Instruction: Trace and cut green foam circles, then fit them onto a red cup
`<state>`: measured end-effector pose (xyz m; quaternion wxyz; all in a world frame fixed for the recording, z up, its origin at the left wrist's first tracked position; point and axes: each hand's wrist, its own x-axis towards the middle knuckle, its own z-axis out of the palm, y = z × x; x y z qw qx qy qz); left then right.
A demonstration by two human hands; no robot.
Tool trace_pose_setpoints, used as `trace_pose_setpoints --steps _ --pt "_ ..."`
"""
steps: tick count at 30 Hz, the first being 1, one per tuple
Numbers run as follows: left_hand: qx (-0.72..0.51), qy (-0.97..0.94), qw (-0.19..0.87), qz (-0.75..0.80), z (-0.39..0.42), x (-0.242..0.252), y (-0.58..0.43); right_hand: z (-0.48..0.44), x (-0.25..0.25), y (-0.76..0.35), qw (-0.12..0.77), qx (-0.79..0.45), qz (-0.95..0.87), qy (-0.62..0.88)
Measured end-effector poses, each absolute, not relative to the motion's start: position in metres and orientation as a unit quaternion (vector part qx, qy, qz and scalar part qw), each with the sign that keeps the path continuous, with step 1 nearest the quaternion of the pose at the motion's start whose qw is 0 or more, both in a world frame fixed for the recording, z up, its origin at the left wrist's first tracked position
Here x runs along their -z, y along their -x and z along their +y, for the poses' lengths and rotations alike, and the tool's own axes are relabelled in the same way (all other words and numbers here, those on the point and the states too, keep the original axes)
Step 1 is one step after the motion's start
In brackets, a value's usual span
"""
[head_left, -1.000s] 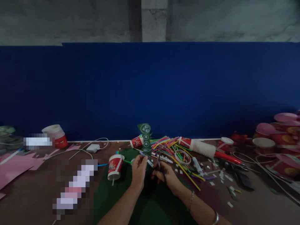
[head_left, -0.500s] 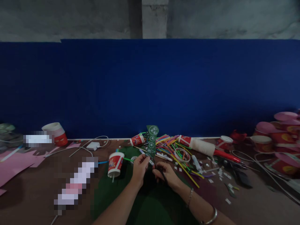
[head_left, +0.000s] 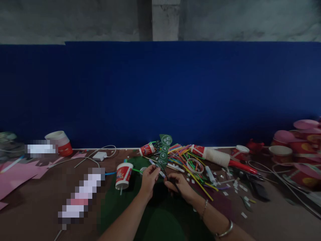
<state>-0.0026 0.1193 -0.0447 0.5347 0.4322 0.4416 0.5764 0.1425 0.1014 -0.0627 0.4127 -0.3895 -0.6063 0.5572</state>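
A blue panel [head_left: 160, 93] backs the far edge of the tabletop [head_left: 281, 214]; my left hand [head_left: 149, 179] pinches a green patterned strip [head_left: 164, 149], my right hand [head_left: 182, 188] curls its fingers around scissors [head_left: 173, 183].

We see a green strip [head_left: 164, 155] with pale rounded motifs, a dark green sheet [head_left: 125, 214], a red-and-white cup [head_left: 124, 174] at left, and a far blue panel [head_left: 160, 90].

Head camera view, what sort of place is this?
Probably a craft workspace: colourful straws, a stack of paper cups lying on its side, and scissors in the right hand suggest so.
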Motion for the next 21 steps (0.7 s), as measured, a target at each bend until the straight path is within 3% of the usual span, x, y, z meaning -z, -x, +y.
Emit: trace_pose_setpoints --steps 21 --pt "-0.582 -0.424 0.528 0.45 0.1198 0.0468 0.0034 0.1067 0.0728 -0.1427 0.413 -0.539 -0.621 0.391"
